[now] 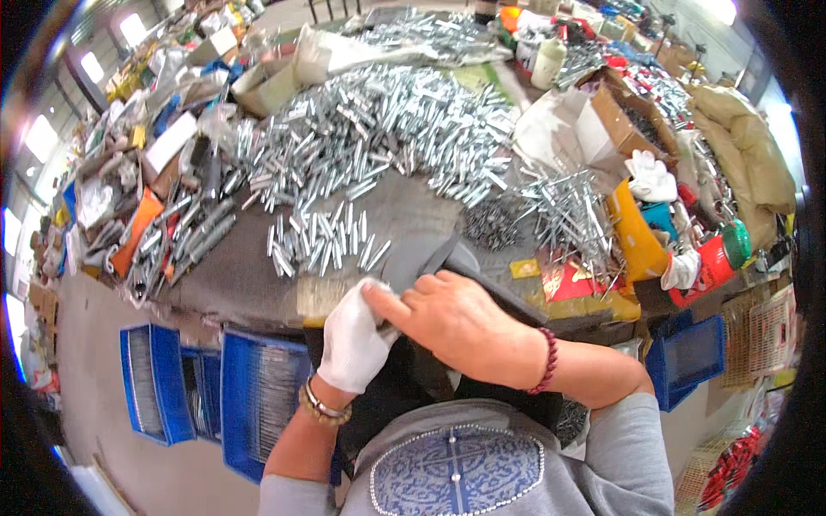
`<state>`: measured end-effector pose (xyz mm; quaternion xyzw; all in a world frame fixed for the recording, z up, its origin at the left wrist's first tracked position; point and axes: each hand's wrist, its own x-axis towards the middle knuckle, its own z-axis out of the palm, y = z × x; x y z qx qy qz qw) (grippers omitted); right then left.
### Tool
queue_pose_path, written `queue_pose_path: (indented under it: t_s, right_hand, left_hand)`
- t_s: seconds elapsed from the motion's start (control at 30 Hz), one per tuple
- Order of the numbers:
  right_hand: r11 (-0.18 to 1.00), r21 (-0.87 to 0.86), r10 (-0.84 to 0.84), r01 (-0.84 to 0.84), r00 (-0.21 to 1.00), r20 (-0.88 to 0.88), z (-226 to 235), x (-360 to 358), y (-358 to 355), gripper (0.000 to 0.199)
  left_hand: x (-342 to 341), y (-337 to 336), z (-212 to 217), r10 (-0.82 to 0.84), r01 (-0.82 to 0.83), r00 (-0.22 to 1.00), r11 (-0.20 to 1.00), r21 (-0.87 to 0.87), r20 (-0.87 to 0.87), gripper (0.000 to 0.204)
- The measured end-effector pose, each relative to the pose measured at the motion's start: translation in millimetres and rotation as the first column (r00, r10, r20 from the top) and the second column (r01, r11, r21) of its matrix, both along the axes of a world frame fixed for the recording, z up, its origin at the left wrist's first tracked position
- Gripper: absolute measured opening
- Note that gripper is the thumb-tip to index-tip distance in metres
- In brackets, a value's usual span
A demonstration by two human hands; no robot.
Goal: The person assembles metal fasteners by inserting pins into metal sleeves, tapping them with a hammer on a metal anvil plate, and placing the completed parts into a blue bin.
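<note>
My left hand (351,348) wears a white knitted glove, with a beaded bracelet at its wrist. My right hand (460,322) is bare and has a dark red bead bracelet. Its curled fingers press on the glove at the left hand's finger end, so the two hands meet at the bench's front edge. The left fingers are mostly hidden by the glove and the right hand. Just beyond the hands lies a small group of shiny metal tubes (323,241). Behind it spreads a large heap of similar metal tubes (387,120).
Small dark metal parts (490,224) and long thin metal rods (564,215) lie to the right. Near them are an open carton (624,125), white gloves (651,176) and a red container (705,271). Blue bins (245,400) stand below on the left, another blue bin (688,357) on the right.
</note>
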<state>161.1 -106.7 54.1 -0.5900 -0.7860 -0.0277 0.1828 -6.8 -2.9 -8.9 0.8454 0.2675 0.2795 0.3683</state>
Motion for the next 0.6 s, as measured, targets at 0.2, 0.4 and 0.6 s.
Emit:
queue_pose_path:
  t_s: [0.2, 0.4, 0.6]
  right_hand:
    - [0.999, -0.010, -0.043, 0.043, 0.999, -0.027, -5, 0, -19, 0.071]
    - [0.917, 0.118, -0.370, 0.382, 0.923, -0.109, -10, 37, -42, 0.041]
    - [0.891, 0.023, -0.445, 0.454, 0.882, -0.156, -25, 59, -47, 0.048]
  left_hand:
    - [-2, -1, 13, 0.007, 0.036, 0.981, 0.975, 0.218, -0.195, 0.020]
    - [0, 2, 9, -0.053, 0.065, 0.994, 0.989, 0.134, -0.091, 0.016]
    - [8, 10, 14, -0.055, 0.073, 0.989, 0.989, 0.127, -0.140, 0.019]
